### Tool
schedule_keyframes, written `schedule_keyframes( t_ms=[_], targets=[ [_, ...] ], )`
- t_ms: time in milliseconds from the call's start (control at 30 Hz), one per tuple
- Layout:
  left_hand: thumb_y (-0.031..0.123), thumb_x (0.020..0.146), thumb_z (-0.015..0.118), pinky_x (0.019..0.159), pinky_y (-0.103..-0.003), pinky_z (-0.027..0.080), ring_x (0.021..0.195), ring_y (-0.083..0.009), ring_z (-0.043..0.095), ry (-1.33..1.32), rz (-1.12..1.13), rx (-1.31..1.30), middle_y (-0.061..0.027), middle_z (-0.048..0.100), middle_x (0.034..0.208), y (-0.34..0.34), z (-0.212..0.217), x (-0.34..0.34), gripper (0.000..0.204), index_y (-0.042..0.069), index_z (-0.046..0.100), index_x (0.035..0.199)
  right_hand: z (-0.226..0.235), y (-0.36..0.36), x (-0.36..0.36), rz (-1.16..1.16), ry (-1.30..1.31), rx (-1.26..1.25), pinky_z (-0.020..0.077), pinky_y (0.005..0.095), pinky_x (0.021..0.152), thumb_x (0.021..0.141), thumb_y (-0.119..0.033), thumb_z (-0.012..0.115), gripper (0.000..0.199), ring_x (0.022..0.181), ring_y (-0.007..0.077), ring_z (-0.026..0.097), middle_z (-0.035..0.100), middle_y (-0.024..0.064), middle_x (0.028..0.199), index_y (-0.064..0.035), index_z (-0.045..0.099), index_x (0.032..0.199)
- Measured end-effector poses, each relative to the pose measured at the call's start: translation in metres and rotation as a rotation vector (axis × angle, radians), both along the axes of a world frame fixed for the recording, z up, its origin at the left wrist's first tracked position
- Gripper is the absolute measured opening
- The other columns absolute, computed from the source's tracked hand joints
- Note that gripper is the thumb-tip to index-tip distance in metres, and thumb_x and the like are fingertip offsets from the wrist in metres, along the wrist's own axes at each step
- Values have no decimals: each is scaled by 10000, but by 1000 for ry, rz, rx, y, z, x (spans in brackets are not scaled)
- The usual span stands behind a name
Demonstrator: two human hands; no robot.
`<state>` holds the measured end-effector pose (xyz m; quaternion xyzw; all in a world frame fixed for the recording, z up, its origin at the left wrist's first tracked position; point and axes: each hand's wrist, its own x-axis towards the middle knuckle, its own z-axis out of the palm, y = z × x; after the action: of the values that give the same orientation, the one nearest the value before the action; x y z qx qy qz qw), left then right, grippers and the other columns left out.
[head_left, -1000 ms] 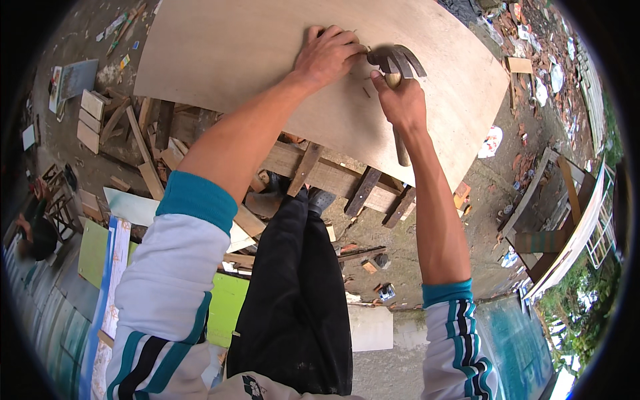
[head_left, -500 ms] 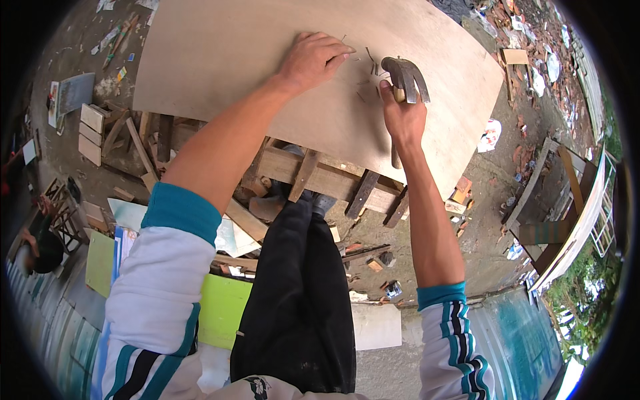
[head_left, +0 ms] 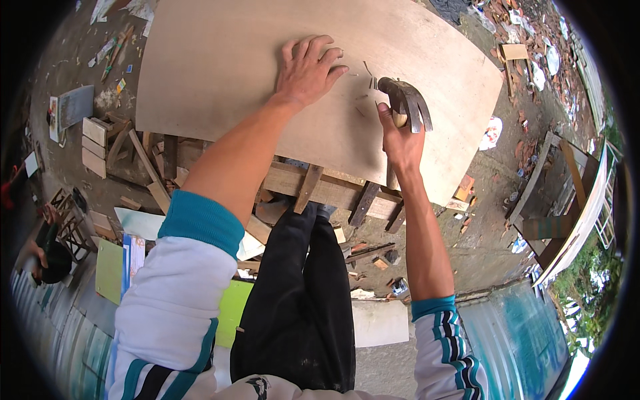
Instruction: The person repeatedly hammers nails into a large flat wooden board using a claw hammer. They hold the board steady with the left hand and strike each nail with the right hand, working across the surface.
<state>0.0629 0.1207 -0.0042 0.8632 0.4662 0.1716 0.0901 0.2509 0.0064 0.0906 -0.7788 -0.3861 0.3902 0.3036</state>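
A claw hammer (head_left: 412, 107) is gripped in my right hand (head_left: 402, 141), its head held over the right half of a large tan plywood sheet (head_left: 213, 73). The hammer's handle runs down below my fist. Just left of the hammer head, several thin nails (head_left: 367, 67) are on the sheet, some seeming to stand up and some lying flat. My left hand (head_left: 307, 72) rests palm down on the plywood, left of the nails, its fingers spread and bent. I see nothing in its fingers.
Under the plywood's near edge is a wooden frame (head_left: 333, 189) with short battens. Scrap wood (head_left: 110, 143) is piled at the left. Rubble and litter (head_left: 533, 47) cover the ground at the far right. At the left edge, another person (head_left: 50, 257) is partly visible.
My left hand has opened from a pinch near the nails and settled flatter on the sheet, slightly left. The hammer in my right hand has dropped slightly nearer to me.
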Motion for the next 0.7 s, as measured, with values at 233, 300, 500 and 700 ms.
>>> schedule_keyframes(
  t_ms=[233, 300, 500, 700],
  targets=[
    [719, 926, 491, 1194, -661, 20, 1551, -290, 120, 230, 310, -136, -64, 219, 1664, -1, 11, 13, 814, 268, 309, 1579, 19, 5, -14, 1, 24, 5, 488, 394, 988, 951, -200, 698, 372, 1173, 292, 638, 675, 173, 1254, -40, 651, 1284],
    [749, 931, 436, 1198, -664, 5, 1565, -290, 77, 280, 327, -157, -61, 158, 1694, -4, 9, 12, 844, 278, 261, 1609, 18, 6, -18, 50, -51, 69, 511, 402, 944, 959, -250, 694, 374, 1106, 308, 670, 698, 182, 1190, -39, 658, 1266],
    [768, 930, 405, 1196, -667, 11, 1568, -280, 65, 286, 325, -170, -40, 143, 1702, -2, 7, 12, 843, 293, 266, 1613, -1, 14, -25, 108, -91, 103, 528, 421, 897, 963, -315, 684, 404, 1049, 353, 692, 714, 202, 1133, -38, 661, 1256],
    [731, 950, 406, 1191, -670, -17, 1568, -270, 64, 262, 315, -197, -17, 137, 1704, -2, 11, 12, 769, 337, 289, 1599, -2, 23, -31, 68, -61, 61, 512, 408, 902, 961, -320, 692, 412, 1020, 308, 666, 696, 194, 1139, -19, 657, 1241]
  ],
)
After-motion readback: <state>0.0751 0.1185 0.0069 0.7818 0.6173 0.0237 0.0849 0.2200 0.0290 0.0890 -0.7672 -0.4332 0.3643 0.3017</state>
